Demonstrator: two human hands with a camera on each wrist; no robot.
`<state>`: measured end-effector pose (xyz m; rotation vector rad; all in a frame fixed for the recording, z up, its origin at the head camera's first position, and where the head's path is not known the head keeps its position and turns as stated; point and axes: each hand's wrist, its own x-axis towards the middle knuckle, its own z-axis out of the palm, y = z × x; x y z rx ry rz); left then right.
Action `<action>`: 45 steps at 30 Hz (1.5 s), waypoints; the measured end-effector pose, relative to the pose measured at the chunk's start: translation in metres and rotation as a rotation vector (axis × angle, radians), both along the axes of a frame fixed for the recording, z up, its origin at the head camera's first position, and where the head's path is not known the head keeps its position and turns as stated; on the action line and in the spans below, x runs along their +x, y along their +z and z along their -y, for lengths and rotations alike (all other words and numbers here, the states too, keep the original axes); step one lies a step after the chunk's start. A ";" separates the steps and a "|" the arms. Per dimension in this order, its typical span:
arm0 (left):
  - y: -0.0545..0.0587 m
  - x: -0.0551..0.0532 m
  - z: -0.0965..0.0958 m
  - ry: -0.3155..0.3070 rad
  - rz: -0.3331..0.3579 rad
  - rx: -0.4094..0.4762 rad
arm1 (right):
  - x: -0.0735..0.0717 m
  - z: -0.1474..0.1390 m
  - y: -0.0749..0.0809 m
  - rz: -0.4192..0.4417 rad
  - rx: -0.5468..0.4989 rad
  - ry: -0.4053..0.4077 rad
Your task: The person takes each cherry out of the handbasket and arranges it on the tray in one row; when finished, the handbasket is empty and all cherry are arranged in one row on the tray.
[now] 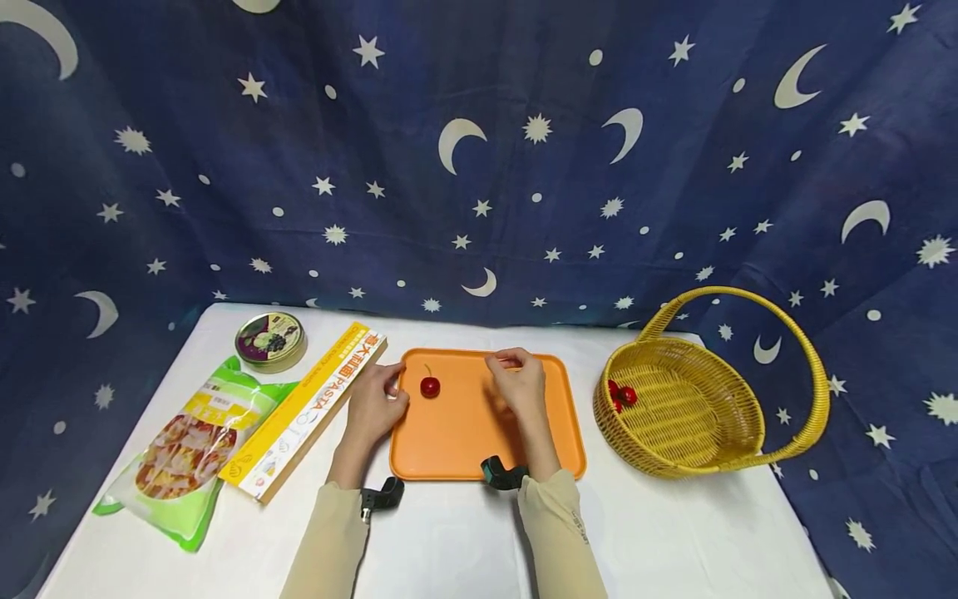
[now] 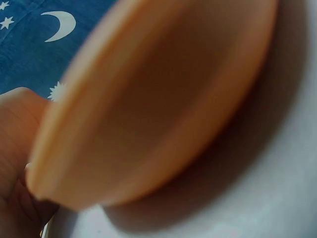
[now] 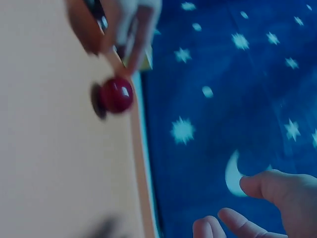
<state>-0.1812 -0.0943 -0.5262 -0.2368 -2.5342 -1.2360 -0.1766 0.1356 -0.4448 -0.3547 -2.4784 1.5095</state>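
Behind everything in front of you hangs a dark blue cloth (image 1: 407, 108) with pale moons and stars. Below it is the white surface (image 1: 449, 541), which carries all the things. At 3 o'clock from the orange tray (image 1: 464, 437) you have a yellow woven basket (image 1: 644, 449) with a high handle. The tray lies flat, directly before you. At 9 o'clock from it, farthest out, is a green and clear bag (image 1: 195, 449) with food inside; between the two lies the long pasta box (image 1: 307, 412), slanted from 7 toward 1 o'clock.

Your left hand (image 1: 372, 405) is at the tray's 9 o'clock edge; its thumb and forefinger curve with a gap between them and have hold of nothing that I can see. I cannot tell if they touch the rim. Your right hand (image 1: 522, 387) hovers above the tray's 1 o'clock part, thumb and fingers apart, with nothing between.

At 10 o'clock from the tray stands a round tin (image 1: 273, 339). A few red fruits (image 1: 625, 396) lie in the basket, at its 9 o'clock side. The single red cherry (image 1: 430, 387) rests on the tray, toward 10 o'clock, near your left fingers, its stem pointing to 12.
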 end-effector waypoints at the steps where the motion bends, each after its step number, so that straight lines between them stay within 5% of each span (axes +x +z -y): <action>1: 0.000 0.000 0.000 -0.001 0.004 0.000 | 0.001 -0.005 0.001 -0.003 -0.007 -0.013; 14: -0.003 0.000 0.002 0.019 -0.024 -0.011 | 0.018 -0.065 0.022 -0.074 -0.140 -0.139; 28: -0.002 0.001 -0.001 0.010 0.010 0.006 | 0.029 -0.141 0.030 -0.013 -0.051 -0.296; 37: -0.002 0.002 -0.001 0.005 0.003 0.007 | 0.026 -0.182 0.029 0.130 0.009 -0.310; 45: -0.001 0.001 0.000 -0.001 -0.010 0.009 | 0.023 -0.213 0.039 0.407 -0.065 -0.128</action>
